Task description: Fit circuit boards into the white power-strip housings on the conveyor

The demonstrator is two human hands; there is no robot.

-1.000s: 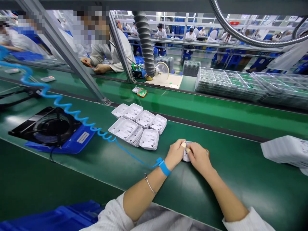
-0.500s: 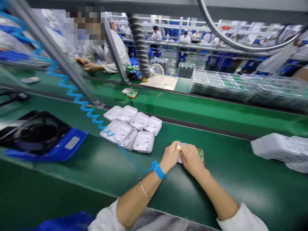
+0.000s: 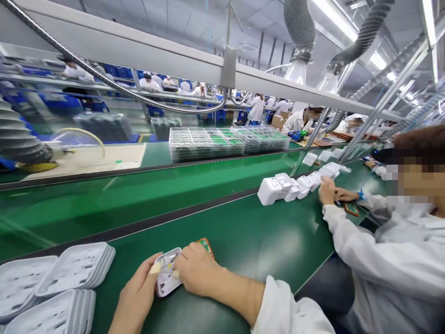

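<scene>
A white plastic casing (image 3: 167, 284), its hollow inner side up, is tilted between my two hands just over the green bench. My left hand (image 3: 139, 287) grips its left edge, the thumb tip covered by a pale finger cot. At the right edge, my right hand (image 3: 198, 271) has its fingers curled onto the casing; what lies under them is hidden. A small yellow spot shows inside the casing. Just beyond my right hand lies a green circuit board in an orange frame (image 3: 207, 247), partly covered by that hand.
Stacked white casings (image 3: 74, 266) stand at the lower left. More casing stacks (image 3: 271, 190) line the bench toward a co-worker in a white coat (image 3: 392, 260) on the right. Behind the black-edged green channel (image 3: 139, 199) are clear trays of boards (image 3: 208, 144). A metal rail (image 3: 139, 41) crosses overhead.
My view has swung right and up, bringing the co-worker into sight and the casing stacks closer at left. The casing now shows more of its inside, my hands being farther apart on it.
</scene>
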